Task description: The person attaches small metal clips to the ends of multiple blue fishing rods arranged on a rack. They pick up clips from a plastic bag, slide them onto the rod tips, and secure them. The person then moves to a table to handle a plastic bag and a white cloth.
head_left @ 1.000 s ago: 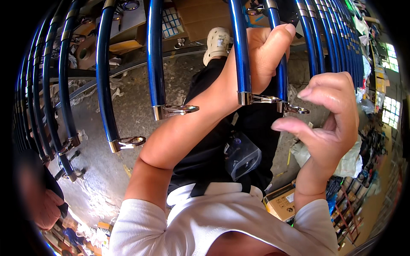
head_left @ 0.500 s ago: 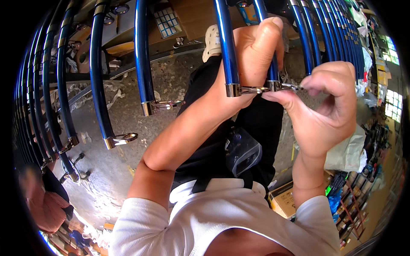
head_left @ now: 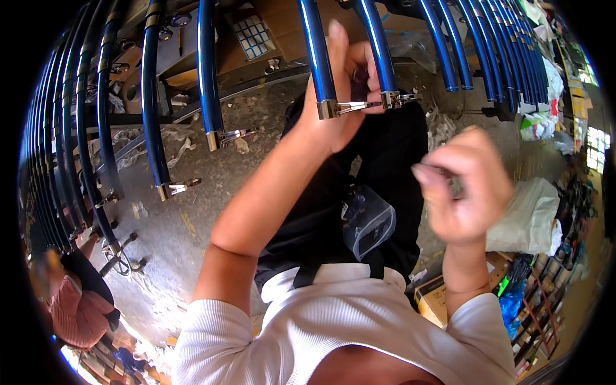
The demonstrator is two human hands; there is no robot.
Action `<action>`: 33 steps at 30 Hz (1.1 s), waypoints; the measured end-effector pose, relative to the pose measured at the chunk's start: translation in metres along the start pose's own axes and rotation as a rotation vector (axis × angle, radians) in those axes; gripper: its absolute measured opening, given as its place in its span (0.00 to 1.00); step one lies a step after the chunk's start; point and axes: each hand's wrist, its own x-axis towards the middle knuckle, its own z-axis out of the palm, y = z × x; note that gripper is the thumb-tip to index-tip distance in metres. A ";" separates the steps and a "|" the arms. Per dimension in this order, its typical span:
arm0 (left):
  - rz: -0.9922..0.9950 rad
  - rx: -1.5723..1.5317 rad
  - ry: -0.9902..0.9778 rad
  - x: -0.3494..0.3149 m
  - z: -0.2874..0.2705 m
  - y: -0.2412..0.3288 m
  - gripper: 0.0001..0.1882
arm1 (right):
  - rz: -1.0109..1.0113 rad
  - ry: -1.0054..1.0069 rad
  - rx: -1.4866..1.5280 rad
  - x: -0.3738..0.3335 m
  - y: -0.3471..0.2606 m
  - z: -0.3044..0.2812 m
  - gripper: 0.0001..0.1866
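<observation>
Two blue fishing rods hang in the middle: a left rod [head_left: 316, 58] and a right rod [head_left: 377, 48]. Each lower end has a shiny metal collar with a small ring guide, a left guide [head_left: 359, 106] and a right guide [head_left: 405, 99]. My left hand [head_left: 340, 83] is behind these rods. Its thumb points up, apart from the curled fingers, which lie partly hidden behind the right rod; no firm grip shows. Below and right of the rod ends, away from them, is my right hand [head_left: 465, 186]. It is blurred, fingers curled, thumb and forefinger pinched; what they hold, if anything, cannot be made out.
More blue rods [head_left: 154, 109] with guides hang on the left; rods without visible guides [head_left: 443, 51] hang on the right. A clear plastic pouch [head_left: 371, 224] is at my lap. Another person [head_left: 77, 298] is at lower left. A pale sack [head_left: 526, 215] and a cardboard box [head_left: 433, 301] stand at right.
My right hand has come away from the right rod's guide, moving down. My left hand has loosened from around the right rod. The middle rods appear further left and higher.
</observation>
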 end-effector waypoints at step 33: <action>-0.141 -0.344 0.332 -0.040 0.060 -0.057 0.10 | 0.051 0.067 -0.031 -0.034 0.026 0.022 0.12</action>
